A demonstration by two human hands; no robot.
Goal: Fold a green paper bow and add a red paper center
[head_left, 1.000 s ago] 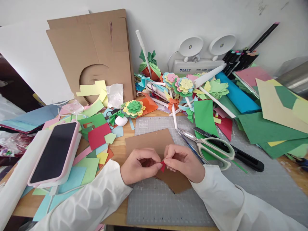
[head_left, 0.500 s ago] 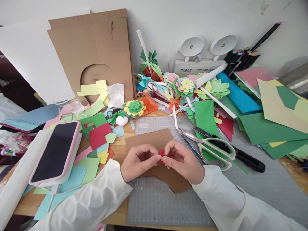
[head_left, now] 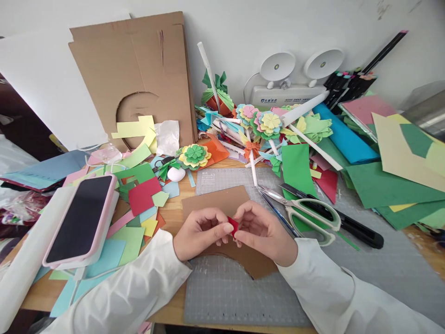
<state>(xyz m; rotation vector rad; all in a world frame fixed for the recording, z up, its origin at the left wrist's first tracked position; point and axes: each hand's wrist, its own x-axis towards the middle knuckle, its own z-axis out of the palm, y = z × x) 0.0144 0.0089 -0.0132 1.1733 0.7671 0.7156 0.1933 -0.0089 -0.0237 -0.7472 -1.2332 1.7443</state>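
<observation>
A small piece of red paper (head_left: 233, 226), seemingly folded, is pinched between my two hands. My left hand (head_left: 203, 233) has thumb and fingers closed on its left side. From the other side, my right hand (head_left: 266, 232) grips it between thumb and fingertips. Both hands are just over a brown cardboard piece (head_left: 222, 199) with a curved cut along its near edge. Beneath that lies a grey cutting mat (head_left: 222, 297). Scissors with pale handles (head_left: 314, 215) rest to the right of my right hand, beside a black utility knife (head_left: 361, 229).
A phone in a pink case (head_left: 81, 218) and many coloured paper scraps (head_left: 142, 195) cover the left side. Layered paper flowers (head_left: 270, 124) and paper sticks are heaped at the back. Cardboard sheets (head_left: 149, 55) lean on the wall. Green paper sheets (head_left: 392, 185) lie at right.
The red paper has turned between my fingertips and more of its surface shows. My right fingers have shifted slightly outward; the arms stay almost in place.
</observation>
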